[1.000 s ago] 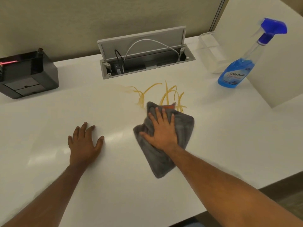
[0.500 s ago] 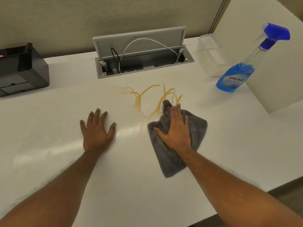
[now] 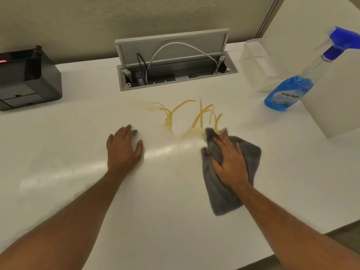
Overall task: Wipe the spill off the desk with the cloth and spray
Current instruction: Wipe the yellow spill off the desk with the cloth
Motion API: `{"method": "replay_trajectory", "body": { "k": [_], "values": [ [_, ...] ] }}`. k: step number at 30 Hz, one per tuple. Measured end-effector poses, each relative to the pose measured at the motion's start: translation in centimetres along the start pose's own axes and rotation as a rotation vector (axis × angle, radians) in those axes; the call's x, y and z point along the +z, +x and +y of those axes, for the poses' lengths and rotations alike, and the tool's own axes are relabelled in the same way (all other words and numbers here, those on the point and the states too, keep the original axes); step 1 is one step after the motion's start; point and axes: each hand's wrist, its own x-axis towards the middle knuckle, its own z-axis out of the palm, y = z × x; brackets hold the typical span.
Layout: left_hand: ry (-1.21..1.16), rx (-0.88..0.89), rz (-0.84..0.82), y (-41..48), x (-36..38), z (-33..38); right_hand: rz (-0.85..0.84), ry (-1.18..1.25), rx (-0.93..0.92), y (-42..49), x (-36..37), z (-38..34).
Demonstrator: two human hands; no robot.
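Note:
A yellow-brown streaky spill [image 3: 183, 115] lies on the white desk [image 3: 78, 123], in front of the cable box. My right hand [image 3: 229, 160] presses flat on a grey cloth [image 3: 251, 152], whose top corner touches the spill's lower right edge. My left hand [image 3: 123, 147] rests palm down on the bare desk, left of the spill, fingers spread. A spray bottle [image 3: 288, 90] with blue liquid and a blue trigger stands at the right, apart from both hands.
An open grey cable box [image 3: 175, 75] with cords is set into the desk behind the spill. A dark device [image 3: 27, 78] sits at the far left. A clear plastic container [image 3: 257, 61] stands behind the bottle, and a white partition [image 3: 331, 84] rises on the right.
My right hand has slid the cloth to the right along the spill's lower edge, smearing it. My left hand has moved right and forward across the desk.

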Motion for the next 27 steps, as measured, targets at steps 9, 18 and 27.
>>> {"method": "replay_trajectory", "body": {
  "k": [9,18,27],
  "values": [
    [-0.011,-0.007,0.023,-0.1,0.6,0.2,-0.266,-0.042,-0.317,1.5,2.9,-8.1],
    [-0.018,-0.024,-0.007,-0.1,0.7,0.3,-0.079,-0.245,0.203,-2.1,-0.6,-0.8],
    [0.001,-0.011,-0.016,0.0,0.5,0.2,-0.22,-0.174,-0.089,4.3,3.2,-9.0]
  ]
}}
